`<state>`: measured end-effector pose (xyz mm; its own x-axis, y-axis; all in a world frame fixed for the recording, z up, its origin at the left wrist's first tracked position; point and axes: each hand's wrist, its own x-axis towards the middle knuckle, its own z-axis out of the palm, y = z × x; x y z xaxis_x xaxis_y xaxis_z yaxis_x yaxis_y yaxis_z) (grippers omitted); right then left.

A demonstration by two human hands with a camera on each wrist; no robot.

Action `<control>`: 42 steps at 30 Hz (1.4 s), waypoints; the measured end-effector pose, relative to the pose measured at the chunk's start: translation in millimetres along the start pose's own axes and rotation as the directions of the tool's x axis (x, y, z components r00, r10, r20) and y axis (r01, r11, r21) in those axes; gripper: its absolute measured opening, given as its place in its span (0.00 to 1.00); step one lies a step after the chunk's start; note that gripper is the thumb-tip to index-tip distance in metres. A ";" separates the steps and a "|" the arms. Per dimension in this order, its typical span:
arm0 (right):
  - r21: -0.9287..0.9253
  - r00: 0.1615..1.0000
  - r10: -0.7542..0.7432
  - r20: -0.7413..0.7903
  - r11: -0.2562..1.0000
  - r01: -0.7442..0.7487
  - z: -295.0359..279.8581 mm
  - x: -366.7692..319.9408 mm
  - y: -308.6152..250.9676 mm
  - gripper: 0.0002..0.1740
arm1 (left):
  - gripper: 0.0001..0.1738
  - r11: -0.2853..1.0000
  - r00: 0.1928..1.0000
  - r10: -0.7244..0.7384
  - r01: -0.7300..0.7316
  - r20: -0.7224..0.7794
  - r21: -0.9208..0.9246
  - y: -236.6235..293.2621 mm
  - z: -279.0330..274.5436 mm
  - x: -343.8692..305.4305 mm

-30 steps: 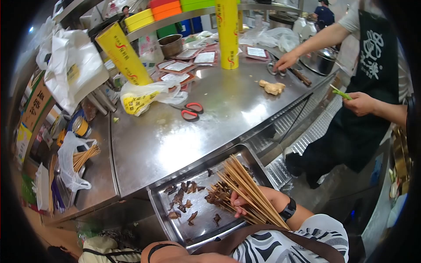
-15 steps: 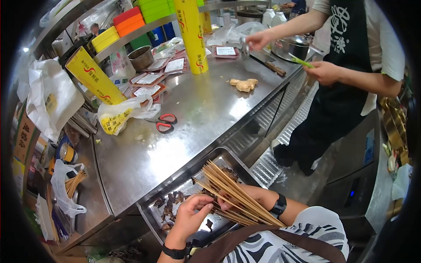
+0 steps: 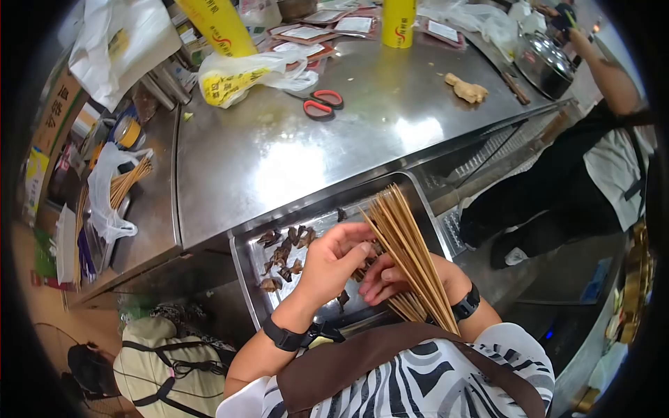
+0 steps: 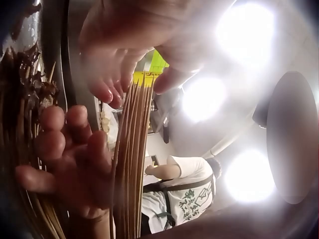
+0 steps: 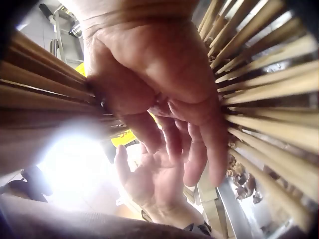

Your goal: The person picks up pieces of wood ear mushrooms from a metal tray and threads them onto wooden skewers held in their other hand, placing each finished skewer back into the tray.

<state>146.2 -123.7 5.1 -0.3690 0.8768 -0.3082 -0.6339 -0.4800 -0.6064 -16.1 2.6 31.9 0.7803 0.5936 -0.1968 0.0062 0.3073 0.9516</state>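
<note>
Thin bamboo skewers [image 3: 411,244] lie in a long bundle across my right hand [image 3: 385,280], in the crook of its thumb. Its fingers curve loosely beneath them. More skewers [image 4: 35,199] run along that hand's other side, with dark brown wrinkled food pieces [image 4: 37,89] threaded at their ends. My left hand [image 3: 327,268] reaches in from the left, fingers bent and thumb apart, close to the right fingertips and the bare skewer tips. Nothing shows gripped in it. Below both hands is a metal tray [image 3: 245,289] with loose dark pieces [image 3: 282,254].
On the steel table [image 3: 230,167] lie red-handled scissors [image 3: 322,104], a piece of ginger [image 3: 467,90], a plastic bag [image 3: 244,78] and a knife [image 3: 514,87]. A lidded pot [image 3: 547,63] stands at the far right. One person [image 3: 557,181] stands right, another [image 3: 171,362] lower left.
My left hand has come in from the lower left to the right hand's fingers. The bundle stands steeper. The person at right has turned, and the head view has tipped downward.
</note>
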 end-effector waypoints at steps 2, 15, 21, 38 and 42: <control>0.016 0.998 -0.050 -0.046 0.999 0.051 3.7 0.5 -0.2 0.16 | 0.16 0.998 1.000 0.029 -0.028 0.010 -0.054 8.4 6.9 1.5; 0.106 0.993 -0.097 -0.065 0.989 0.103 3.2 -2.2 4.5 0.17 | 0.07 0.988 1.000 -0.005 0.005 0.004 -0.157 -12.1 -12.3 0.6; 0.077 0.972 -0.128 -0.199 0.986 0.146 19.4 -5.9 0.9 0.11 | 0.05 1.000 0.993 0.020 -0.022 -0.117 -0.016 -13.3 -39.3 -11.2; 0.089 0.958 -0.166 -0.232 0.977 0.191 13.0 -5.3 3.9 0.08 | 0.09 0.424 0.949 0.184 0.159 -0.257 0.891 -11.2 -86.5 -30.1; 0.084 0.964 -0.158 -0.212 0.980 0.179 10.3 -3.9 3.6 0.08 | 0.12 0.387 0.943 0.211 0.160 -0.256 0.908 -16.2 -78.7 -7.8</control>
<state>138.3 -129.1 11.7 -0.1117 0.9276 -0.3564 -0.7449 -0.3155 -0.5879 -71.5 51.5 -0.6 0.5772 0.8153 -0.0458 0.6953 -0.4612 0.5512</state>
